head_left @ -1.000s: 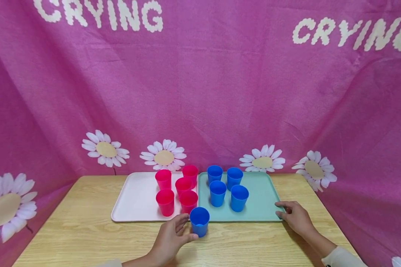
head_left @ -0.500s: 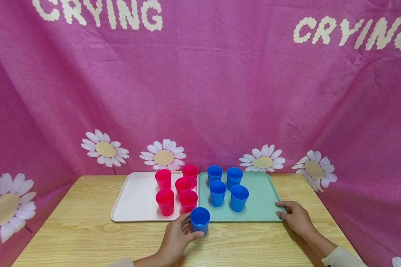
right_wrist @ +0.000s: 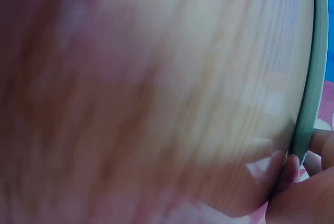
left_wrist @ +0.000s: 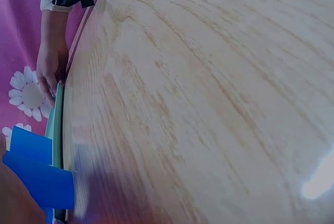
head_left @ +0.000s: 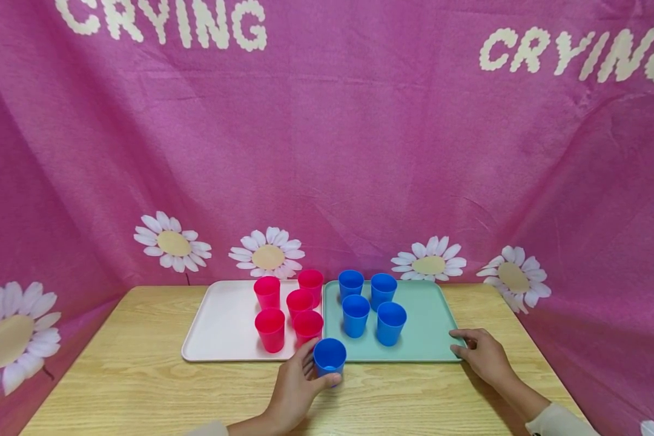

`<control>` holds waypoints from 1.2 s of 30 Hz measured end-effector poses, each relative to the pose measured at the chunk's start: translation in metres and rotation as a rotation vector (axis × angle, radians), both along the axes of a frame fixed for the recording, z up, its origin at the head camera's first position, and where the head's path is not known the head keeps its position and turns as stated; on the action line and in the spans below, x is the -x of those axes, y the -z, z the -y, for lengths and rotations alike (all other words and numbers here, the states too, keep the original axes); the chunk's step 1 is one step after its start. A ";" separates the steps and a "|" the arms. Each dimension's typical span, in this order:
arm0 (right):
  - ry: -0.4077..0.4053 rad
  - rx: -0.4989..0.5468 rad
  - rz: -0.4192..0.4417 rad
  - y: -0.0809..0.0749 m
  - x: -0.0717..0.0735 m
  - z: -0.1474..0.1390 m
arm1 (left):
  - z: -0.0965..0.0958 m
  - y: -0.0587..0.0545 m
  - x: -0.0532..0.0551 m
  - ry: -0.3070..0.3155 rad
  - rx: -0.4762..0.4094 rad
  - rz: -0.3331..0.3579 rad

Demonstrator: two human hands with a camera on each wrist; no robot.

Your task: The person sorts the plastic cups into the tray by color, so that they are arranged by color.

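My left hand (head_left: pixel 295 387) grips a blue cup (head_left: pixel 329 357) from its left side, fingers behind it and thumb across the front. The cup is upright in front of the seam between the trays; in the left wrist view this blue cup (left_wrist: pixel 44 182) shows just off the table surface, by the tray's edge. My right hand (head_left: pixel 485 357) pinches the front right corner of the green tray (head_left: pixel 425 315), and the right wrist view shows fingertips (right_wrist: pixel 292 166) at the tray's rim (right_wrist: pixel 309 104). Several other blue cups (head_left: pixel 390 325) stand on the green tray.
Left of the green tray, touching it, lies a pale pink tray (head_left: pixel 218 327) with several upright red cups (head_left: pixel 270 332) on its right half. Both trays rest on a wooden table (head_left: pixel 142 387). A pink curtain (head_left: pixel 327 151) with daisies hangs behind the table.
My left hand has moved slightly right with the blue cup, its thumb now further across the cup's front. The right hand, both trays and the other cups have not moved.
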State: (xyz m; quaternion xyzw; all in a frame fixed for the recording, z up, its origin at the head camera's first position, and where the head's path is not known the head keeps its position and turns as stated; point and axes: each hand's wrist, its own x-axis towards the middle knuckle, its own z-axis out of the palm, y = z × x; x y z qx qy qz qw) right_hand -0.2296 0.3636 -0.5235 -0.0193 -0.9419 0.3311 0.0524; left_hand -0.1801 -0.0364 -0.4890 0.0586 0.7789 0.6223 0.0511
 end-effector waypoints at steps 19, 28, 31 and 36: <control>-0.007 -0.006 0.005 0.002 0.000 -0.001 | -0.005 -0.005 0.000 0.020 -0.008 -0.011; -0.004 -0.021 0.004 0.004 0.003 -0.002 | -0.011 -0.008 0.000 0.041 -0.021 0.004; -0.005 -0.026 -0.005 0.004 0.003 -0.002 | -0.014 -0.009 0.000 0.048 -0.029 0.006; -0.006 -0.026 -0.012 0.005 0.003 -0.002 | -0.019 -0.011 0.000 0.059 -0.048 0.011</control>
